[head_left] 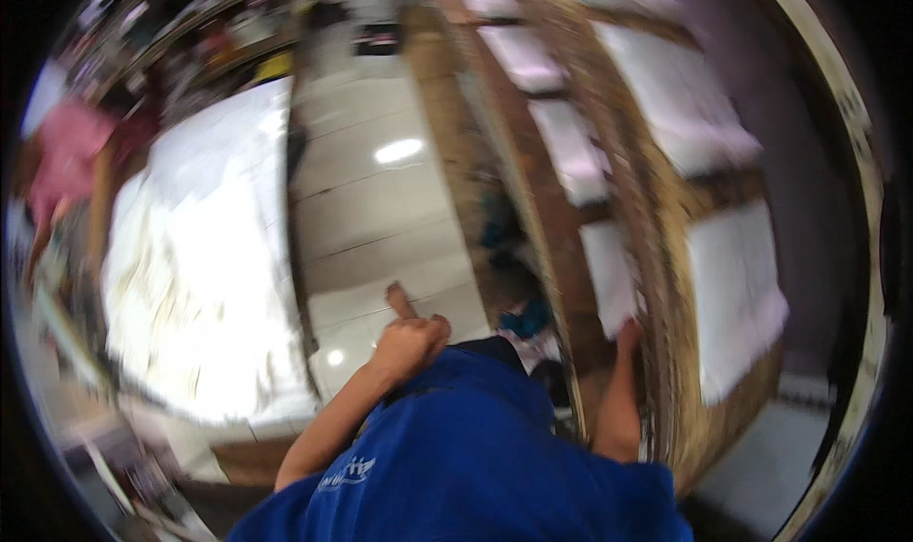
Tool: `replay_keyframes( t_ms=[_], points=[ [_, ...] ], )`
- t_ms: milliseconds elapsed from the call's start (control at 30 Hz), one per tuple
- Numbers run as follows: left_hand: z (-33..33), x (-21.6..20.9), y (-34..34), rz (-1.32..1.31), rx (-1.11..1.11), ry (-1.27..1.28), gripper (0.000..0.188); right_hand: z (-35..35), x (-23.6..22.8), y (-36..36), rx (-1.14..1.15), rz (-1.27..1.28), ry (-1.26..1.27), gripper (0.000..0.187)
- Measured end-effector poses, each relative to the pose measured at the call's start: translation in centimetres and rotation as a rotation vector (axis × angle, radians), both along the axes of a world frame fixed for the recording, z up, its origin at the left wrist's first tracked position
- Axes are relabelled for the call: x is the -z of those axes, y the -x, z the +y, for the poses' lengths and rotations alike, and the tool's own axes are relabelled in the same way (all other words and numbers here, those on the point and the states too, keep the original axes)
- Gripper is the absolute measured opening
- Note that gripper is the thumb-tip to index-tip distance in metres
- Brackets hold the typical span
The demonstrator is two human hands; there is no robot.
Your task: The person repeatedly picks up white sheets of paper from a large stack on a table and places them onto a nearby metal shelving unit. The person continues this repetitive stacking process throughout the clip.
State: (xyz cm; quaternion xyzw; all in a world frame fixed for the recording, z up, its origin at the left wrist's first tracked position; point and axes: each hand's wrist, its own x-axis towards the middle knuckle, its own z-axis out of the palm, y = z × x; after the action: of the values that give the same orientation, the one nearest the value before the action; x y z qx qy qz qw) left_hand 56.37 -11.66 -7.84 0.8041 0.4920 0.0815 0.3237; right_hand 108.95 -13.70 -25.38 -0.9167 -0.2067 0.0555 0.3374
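My left hand (414,342) is in front of my blue shirt, above the tiled floor. Its fingers are curled in, and nothing shows sticking out of them. My right hand (628,333) reaches down on the right to the near end of a white folded cloth stack (609,271) on the lower wooden shelf. It is at or against the stack's edge; motion smears its fingers, so their grip is unclear. On the left lies a large spread of white cloth (219,285), apart from both hands.
More white stacks (575,147) line the lower shelf, with larger ones (732,295) on the upper wooden ledge (680,342). A tiled aisle (380,209) runs between shelf and cloth. A bare foot (399,300) shows there. Someone in pink (71,152) is at the far left.
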Motion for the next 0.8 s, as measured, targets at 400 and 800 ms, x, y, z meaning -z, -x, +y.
replay_keyframes(
  t_ms=[400, 800],
  points=[
    [-1.2, -3.3, 7.3, -0.089, -0.309, -0.225, 0.023, -4.5, 5.5, -10.2, -0.588, -0.471, 0.020, 0.026],
    [11.8, -7.2, 43.6, 0.476, -1.052, -0.468, 0.023, -4.0, -12.9, 20.7, -0.591, -0.245, -0.066, 0.026]
  ],
)
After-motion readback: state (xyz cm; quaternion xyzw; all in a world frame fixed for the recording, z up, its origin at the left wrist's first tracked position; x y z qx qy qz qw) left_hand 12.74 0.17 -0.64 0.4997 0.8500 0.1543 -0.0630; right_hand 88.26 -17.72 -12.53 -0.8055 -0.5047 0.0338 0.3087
